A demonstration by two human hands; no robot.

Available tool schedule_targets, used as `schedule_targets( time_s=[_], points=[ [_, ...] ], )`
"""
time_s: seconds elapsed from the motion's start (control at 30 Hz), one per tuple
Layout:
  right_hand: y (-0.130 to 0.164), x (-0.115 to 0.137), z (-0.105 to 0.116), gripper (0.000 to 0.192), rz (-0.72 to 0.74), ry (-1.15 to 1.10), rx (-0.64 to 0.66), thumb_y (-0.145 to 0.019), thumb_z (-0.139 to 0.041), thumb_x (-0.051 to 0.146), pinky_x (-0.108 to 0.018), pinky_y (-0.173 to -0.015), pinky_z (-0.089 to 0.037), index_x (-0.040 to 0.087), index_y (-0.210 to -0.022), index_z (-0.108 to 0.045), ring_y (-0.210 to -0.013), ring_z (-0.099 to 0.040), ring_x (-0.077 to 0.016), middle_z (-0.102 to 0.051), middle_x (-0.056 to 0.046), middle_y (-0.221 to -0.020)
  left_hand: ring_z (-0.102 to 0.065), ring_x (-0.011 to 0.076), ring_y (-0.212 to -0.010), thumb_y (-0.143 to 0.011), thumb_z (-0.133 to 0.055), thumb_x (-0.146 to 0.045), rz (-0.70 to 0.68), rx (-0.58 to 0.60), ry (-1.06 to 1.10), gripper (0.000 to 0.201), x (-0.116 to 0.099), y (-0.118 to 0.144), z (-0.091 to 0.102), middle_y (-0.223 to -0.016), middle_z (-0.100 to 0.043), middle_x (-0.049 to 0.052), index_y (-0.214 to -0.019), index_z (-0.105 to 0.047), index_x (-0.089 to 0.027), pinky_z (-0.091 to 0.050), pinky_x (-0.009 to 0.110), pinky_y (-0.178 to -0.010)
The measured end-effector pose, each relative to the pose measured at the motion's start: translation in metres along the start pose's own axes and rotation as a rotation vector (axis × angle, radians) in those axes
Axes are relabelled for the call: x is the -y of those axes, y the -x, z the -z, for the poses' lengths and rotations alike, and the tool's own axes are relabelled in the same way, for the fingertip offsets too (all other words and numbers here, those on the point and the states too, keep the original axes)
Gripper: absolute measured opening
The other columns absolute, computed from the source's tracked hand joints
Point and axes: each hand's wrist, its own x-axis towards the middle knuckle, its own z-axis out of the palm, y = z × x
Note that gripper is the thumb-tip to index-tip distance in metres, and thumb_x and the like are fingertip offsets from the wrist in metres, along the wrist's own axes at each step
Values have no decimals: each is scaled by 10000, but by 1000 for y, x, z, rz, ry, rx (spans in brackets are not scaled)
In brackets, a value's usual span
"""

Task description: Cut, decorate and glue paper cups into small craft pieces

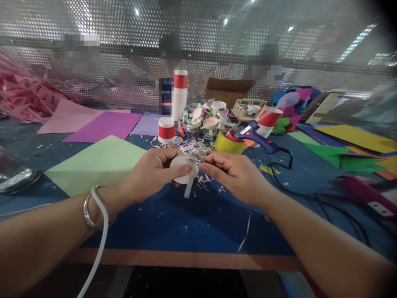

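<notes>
Bare forearms reach in from the lower corners. At mid-frame the left hand [149, 176] has its grip closed on a round white paper cup [183, 169], turned so its flat circular base faces the camera, thumb across it. The right hand [235, 174] pinches thin metal scissors [197, 160] at the cup's upper right edge, above the blue tabletop [186, 223].

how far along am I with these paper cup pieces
Done: a pile of decorated cup rounds lies behind the scrap litter. In hand: your left hand holds a white cup base; your right hand pinches a small tool against its edge, blades hidden. Left: a tall cup stack and a single red-banded cup stand uncut.
</notes>
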Motion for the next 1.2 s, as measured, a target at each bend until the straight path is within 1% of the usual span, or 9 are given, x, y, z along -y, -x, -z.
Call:
schedule_targets(
  time_s=[0.07,0.2,0.37,0.5,0.67,0.93,1.07,1.2],
  points=[
    [0,0,-1,435,9,19,4,-974,-540,578,-267,-537,-304,183,-811,-617,-595,-439,-105,-505,24,-668,-572,89,-648,-843,-740,-312,-8,-2,-20,195,0,0,1,-749,-608,1,-813,-682,-128,-461,195,-565],
    [1,1,-2,433,18,31,3,-972,-551,570,-259,-537,-306,185,-778,-596,-592,-435,-105,-489,29,-650,-545,78,-622,-844,-741,-308,1,-11,-21,197,0,1,2,-731,-600,-7,-786,-677,-131,-439,184,-539],
    [3,2,-2,416,44,13,-1,-972,-571,543,-248,-530,-309,189,-753,-577,-575,-416,-95,-465,40,-631,-569,80,-613,-846,-738,-295,53,20,39,191,-3,1,0,-705,-612,-8,-767,-677,-133,-433,174,-516],
    [3,2,-1,398,54,8,-13,-972,-585,521,-244,-524,-310,187,-756,-588,-569,-415,-91,-460,44,-627,-576,79,-604,-844,-736,-276,81,22,75,173,-4,1,-2,-712,-626,-6,-763,-682,-133,-419,167,-487],
    [3,2,-2,384,60,4,5,-976,-593,494,-240,-519,-309,182,-751,-590,-559,-412,-85,-461,47,-617,-580,75,-604,-844,-746,-282,88,37,112,182,-5,2,-1,-700,-631,-10,-782,-675,-126,-427,163,-502],
    [4,5,-2,396,79,4,-3,-990,-567,487,-240,-532,-328,180,-742,-587,-574,-425,-90,-469,39,-629,-559,62,-590,-847,-743,-261,88,80,192,178,-5,2,-2,-672,-623,-18,-763,-671,-122,-432,159,-519],
    [6,7,0,407,80,10,-5,-999,-545,493,-244,-532,-330,177,-749,-599,-568,-428,-91,-473,38,-624,-548,58,-576,-848,-737,-267,135,107,220,180,-7,4,-2,-665,-629,-22,-754,-669,-130,-414,150,-495],
    [6,9,0,412,79,10,-2,-994,-549,505,-252,-539,-334,176,-755,-614,-580,-438,-98,-487,33,-635,-522,50,-542,-831,-747,-269,184,92,201,166,-10,5,-2,-651,-625,-33,-754,-673,-141,-369,140,-447]
  ],
)
